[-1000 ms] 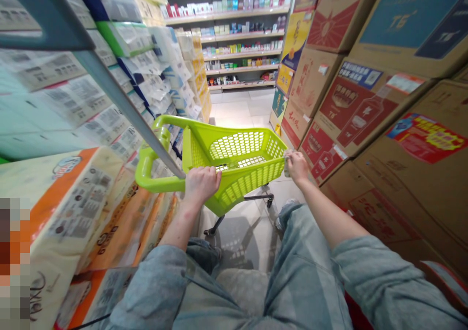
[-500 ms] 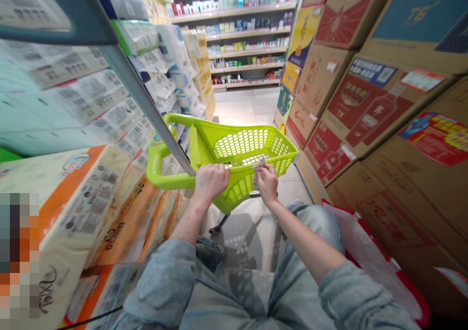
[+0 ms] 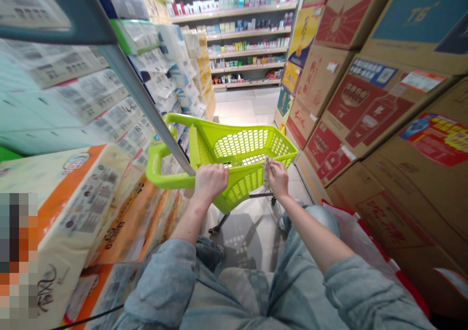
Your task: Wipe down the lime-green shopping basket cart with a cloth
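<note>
There's open air above the green cart (image 3: 238,188) for the right hand (image 3: 278,180) to pass, and a strip of floor (image 3: 298,178) between cart and stacked cartons (image 3: 365,110) over there, but a grey pole (image 3: 141,91) slants across the handle (image 3: 155,164) just beside the left hand (image 3: 212,181), and bulky packs (image 3: 69,198) wall that side.

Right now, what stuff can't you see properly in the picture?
In the head view:
Rim of the green cart beneath the left hand: hidden by that hand.
Part of the crumpled cloth: covered by the right hand.
Writing on the far shelf goods: too small.
Rest of the grey frame: cut off by the picture's edge.
</note>
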`<state>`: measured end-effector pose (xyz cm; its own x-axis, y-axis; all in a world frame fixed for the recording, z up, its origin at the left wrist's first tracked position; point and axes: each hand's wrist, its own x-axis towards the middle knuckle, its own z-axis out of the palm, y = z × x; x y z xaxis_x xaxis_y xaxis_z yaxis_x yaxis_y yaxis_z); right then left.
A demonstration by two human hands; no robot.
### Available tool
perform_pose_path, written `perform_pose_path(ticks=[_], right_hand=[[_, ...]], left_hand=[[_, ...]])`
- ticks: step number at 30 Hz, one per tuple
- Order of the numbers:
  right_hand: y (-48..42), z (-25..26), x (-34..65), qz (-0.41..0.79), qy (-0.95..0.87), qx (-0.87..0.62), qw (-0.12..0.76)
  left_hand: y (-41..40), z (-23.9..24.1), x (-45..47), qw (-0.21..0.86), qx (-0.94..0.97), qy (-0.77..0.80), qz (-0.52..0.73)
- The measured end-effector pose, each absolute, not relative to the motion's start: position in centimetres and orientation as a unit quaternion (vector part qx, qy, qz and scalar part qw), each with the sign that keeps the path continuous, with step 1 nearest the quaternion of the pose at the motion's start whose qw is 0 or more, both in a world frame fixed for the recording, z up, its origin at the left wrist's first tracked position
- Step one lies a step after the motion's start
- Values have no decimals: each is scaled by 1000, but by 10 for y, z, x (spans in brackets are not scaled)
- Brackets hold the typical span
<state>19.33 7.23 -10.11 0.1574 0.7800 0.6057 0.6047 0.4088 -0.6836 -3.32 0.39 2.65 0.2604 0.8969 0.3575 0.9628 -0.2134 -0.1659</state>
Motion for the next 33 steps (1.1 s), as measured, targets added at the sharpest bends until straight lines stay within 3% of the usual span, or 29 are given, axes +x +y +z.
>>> perform_pose_path(ticks=[7,17,23,28,33], right_hand=[[77,-117,201,116,-514,-626,574],[47,-139,155,202,-570,-582,544],[30,-130,140,190,-655,-508,526],[28,-129,124,178,-665,-521,505],[26,-141,115,189,-590,-569,540]], left_hand=[[5,25,-30,183,-767,-608,-95],[5,25,-31,180,-768,-607,-98],[4,25,-30,173,-768,-609,-102],[5,24,-29,177,-763,-613,-103],[4,23,-29,176,-765,-610,-106]])
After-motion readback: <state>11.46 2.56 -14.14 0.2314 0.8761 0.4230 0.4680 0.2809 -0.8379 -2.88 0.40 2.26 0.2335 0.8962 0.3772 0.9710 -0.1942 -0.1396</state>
